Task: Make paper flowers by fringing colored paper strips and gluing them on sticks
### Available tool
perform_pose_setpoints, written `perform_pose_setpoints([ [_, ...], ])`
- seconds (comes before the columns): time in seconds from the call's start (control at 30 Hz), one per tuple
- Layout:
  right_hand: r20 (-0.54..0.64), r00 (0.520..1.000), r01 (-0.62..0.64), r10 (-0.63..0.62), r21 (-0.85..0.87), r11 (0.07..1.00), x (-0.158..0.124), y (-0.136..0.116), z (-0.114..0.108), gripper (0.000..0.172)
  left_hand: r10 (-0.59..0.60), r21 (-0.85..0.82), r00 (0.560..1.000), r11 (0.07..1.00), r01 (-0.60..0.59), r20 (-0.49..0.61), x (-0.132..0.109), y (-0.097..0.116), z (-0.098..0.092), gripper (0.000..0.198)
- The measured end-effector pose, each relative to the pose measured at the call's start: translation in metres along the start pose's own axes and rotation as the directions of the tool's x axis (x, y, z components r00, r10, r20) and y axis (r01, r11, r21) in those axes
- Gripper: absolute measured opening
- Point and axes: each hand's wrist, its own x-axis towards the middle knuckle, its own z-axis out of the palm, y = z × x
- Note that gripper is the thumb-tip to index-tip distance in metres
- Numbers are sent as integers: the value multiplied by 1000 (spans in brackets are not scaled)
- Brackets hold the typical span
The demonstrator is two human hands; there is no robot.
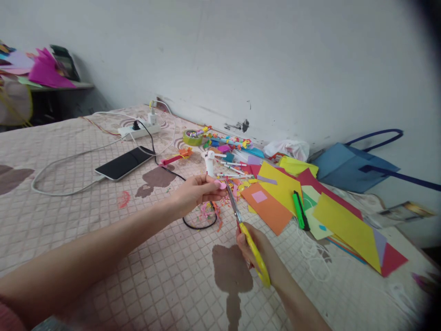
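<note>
My left hand [197,191] pinches a small pink paper piece [220,185] above the bed cover. My right hand [262,255] grips yellow-handled scissors [248,239], whose metal blades reach up to the pink piece. Small coloured paper scraps [210,211] lie on the cover just below the two hands.
Coloured paper sheets [310,202] and a green marker [299,210] lie to the right. A phone [124,163] on a cable, a power strip [139,131], a tape roll [192,137], pens and a blue bag [351,170] sit along the wall.
</note>
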Motion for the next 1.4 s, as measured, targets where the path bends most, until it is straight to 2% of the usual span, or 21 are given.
perform_pose_setpoints([
  [0.67,-55,998,-8,5,-41,999,3,10,3,30,44,50,998,998,-46,37,3,-2,-5,16],
  [0.93,-44,997,61,-63,-64,996,1,0,0,37,43,46,998,998,-45,43,3,-3,-6,16],
  [1.4,-50,999,15,-19,-89,996,2,1,0,36,32,42,999,999,-34,36,3,-2,-5,13],
])
